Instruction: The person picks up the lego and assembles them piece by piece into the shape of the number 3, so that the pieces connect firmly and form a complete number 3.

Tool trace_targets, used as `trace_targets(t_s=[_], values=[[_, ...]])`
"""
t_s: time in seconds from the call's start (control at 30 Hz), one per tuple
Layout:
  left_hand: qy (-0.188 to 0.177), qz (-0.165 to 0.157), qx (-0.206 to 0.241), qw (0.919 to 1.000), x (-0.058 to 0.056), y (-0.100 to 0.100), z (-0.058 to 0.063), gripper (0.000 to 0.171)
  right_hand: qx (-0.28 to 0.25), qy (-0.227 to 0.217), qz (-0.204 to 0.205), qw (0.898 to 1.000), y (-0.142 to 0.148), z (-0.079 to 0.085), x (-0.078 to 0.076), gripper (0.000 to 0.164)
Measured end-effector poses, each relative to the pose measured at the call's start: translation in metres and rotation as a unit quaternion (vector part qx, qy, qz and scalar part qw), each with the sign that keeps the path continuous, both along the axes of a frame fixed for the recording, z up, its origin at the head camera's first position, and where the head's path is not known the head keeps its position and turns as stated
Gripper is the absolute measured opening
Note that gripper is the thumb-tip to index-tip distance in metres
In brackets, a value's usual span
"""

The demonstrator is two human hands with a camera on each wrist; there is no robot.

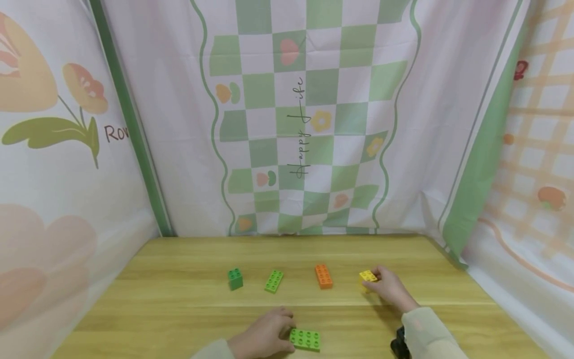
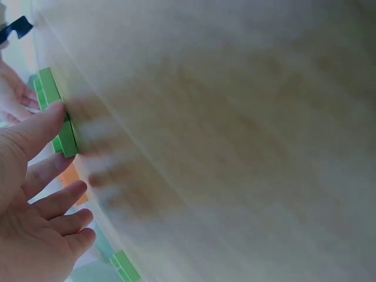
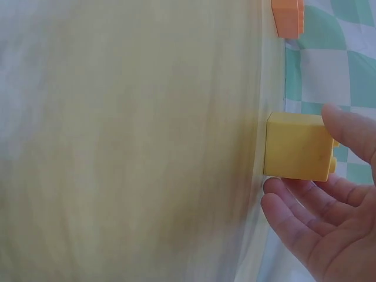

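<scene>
At the near middle of the table, my left hand (image 1: 265,333) has its thumb and index finger at the two corners of a flat light green toy brick (image 1: 306,340), pinching its left end. The other fingers spread apart in the left wrist view, behind the brick (image 2: 69,140). Farther right, my right hand (image 1: 391,288) grips a yellow toy brick (image 1: 368,275) with studs on top. In the right wrist view the thumb lies near the studded top of that yellow brick (image 3: 298,147), and the fingers curl along its other side.
Across the back of the wooden table (image 1: 188,319) stand a dark green brick (image 1: 235,279), a slim light green brick (image 1: 274,281) and an orange brick (image 1: 323,276). A black device (image 1: 400,343) sits by the right sleeve. Printed curtains (image 1: 179,124) hang behind and beside the table.
</scene>
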State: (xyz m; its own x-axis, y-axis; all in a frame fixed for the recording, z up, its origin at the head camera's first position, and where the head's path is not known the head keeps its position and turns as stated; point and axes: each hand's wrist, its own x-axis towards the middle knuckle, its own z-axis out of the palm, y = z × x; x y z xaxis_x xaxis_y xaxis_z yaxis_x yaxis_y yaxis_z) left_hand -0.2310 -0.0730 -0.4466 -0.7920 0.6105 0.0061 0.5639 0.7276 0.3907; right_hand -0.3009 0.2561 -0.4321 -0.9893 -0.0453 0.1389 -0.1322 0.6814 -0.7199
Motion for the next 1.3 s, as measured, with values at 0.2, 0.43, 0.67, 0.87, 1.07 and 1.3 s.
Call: trace_targets(t_s=[0.2,0.43,0.67,0.87,1.07,1.3], values=[[0.032,-0.007,0.006,0.9995,0.000,-0.002,-0.001,0.040,0.003,0.002,-0.006,1.000,-0.001,0.001,0.000,0.032],[0.048,0.001,0.015,0.9987,-0.001,-0.003,-0.002,0.039,0.017,0.010,-0.008,1.000,-0.002,0.003,-0.001,0.034],[0.039,0.021,0.017,0.9989,-0.004,-0.003,-0.002,0.037,0.008,0.014,0.001,1.000,-0.004,0.006,0.001,0.036],[0.050,0.017,0.023,0.9983,-0.005,-0.004,-0.002,0.036,0.011,0.024,0.010,1.000,-0.007,0.011,0.003,0.040],[0.059,0.021,0.026,0.9977,-0.005,-0.005,-0.003,0.037,0.009,0.037,0.021,0.999,-0.015,0.018,0.005,0.041],[0.043,0.032,0.020,0.9984,-0.005,-0.005,0.001,0.037,-0.013,0.038,0.048,0.998,-0.026,0.029,0.008,0.039]])
